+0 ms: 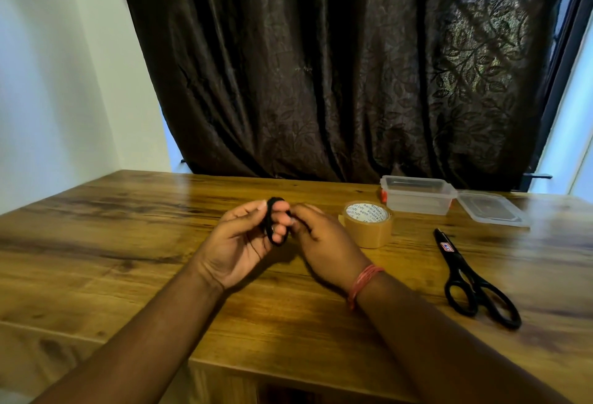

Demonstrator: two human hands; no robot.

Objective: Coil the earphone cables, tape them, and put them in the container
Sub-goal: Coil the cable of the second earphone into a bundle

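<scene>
Behind the grainy wooden table [128,243] hangs a dark leaf-patterned curtain [337,67]. Far right sits a clear plastic container [417,195], its contents unclear, its lid [491,209] beside it. Black scissors [475,278] lie right; a brown tape roll [369,224] stands centre. Left hand [237,243] grips the black coiled earphone cable [272,221]; right hand [321,240] pinches it.

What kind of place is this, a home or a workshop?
Probably a room in a home: a wooden table stands against a plain wall, with a dark patterned curtain over a window behind it. No workshop machinery is visible.
</scene>
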